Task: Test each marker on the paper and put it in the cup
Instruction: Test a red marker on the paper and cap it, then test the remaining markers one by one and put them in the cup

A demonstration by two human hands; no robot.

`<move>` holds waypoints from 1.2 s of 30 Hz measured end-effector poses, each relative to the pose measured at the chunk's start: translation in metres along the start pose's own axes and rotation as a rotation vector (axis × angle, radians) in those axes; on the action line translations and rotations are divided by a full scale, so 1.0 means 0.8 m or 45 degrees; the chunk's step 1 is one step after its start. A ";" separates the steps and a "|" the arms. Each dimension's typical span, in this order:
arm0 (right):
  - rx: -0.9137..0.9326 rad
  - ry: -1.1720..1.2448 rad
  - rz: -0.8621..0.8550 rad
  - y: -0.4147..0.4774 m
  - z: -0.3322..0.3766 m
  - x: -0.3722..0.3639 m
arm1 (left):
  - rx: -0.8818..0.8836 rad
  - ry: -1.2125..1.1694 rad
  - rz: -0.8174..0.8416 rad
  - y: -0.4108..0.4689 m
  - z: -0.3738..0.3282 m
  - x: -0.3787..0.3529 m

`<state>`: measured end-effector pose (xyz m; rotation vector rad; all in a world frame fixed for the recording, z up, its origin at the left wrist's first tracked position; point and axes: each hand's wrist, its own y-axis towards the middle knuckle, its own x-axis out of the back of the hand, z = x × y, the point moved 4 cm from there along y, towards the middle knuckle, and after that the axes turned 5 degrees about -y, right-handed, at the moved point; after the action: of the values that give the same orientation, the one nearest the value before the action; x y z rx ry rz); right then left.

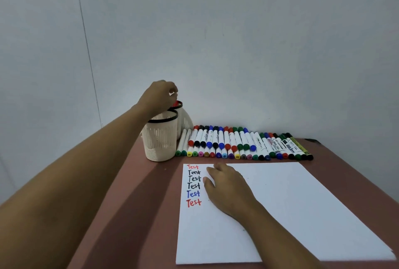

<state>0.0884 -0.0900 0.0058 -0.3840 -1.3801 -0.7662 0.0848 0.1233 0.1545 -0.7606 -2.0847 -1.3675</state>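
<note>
My left hand [160, 96] is stretched out over the two cups at the far left of the table [151, 182], fingers curled down and pinched together on the top of a red marker [178, 103]. A sliver of white barrel shows between my fingertips, and the red part sits just inside the black rim of the rear cup [185, 117]. From this angle I can't say whether that red is the cap or the tail end.

The front cup [160, 139] stands touching the rear one. It is cream plastic and round, slotted with thin upright ribs above a finely meshed base, and banded with a glossy black ring at the mouth.

My right hand [228, 189] lies palm down on the paper [302, 204], fingers loose and slightly spread, holding nothing. The sheet is smooth, matte white and rectangular. Down its left edge, just beside my thumb, "Test" is written six times in thick ink: red, three black, blue, red.

Beyond the paper, the row of markers [237, 143] lies side by side against the wall [259, 53]. These are slim white tubes with rounded coloured caps, the stubbier ones stacked on a lower layer. The tabletop is a dull reddish-brown with a flat finish.
</note>
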 end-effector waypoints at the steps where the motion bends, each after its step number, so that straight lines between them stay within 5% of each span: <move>1: 0.000 0.001 0.002 0.000 0.000 0.000 | -0.068 -0.025 -0.067 -0.010 -0.010 0.007; 7: -0.013 0.001 -0.014 -0.003 0.002 0.001 | -0.305 -0.186 -0.147 -0.114 -0.054 0.008; 12: -0.009 -0.134 -0.142 -0.006 0.007 0.007 | 0.097 -0.116 0.278 -0.186 -0.021 -0.044; 17: 0.015 -0.039 -0.075 -0.002 0.005 0.017 | 0.175 -0.013 0.694 -0.215 -0.009 -0.075; 20: -0.035 0.182 -0.084 0.016 -0.013 0.039 | 0.156 0.046 0.711 -0.215 -0.011 -0.076; 27: -0.443 0.077 -0.354 0.067 -0.111 0.076 | 0.164 0.037 0.704 -0.214 -0.008 -0.078; 36: -0.618 -0.048 -0.259 0.079 -0.152 0.051 | 0.160 0.027 0.724 -0.212 -0.003 -0.083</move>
<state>0.2210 -0.1358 0.0346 -0.6443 -1.2713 -1.2740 0.0130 0.0543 0.0021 -1.1630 -1.7255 -0.9166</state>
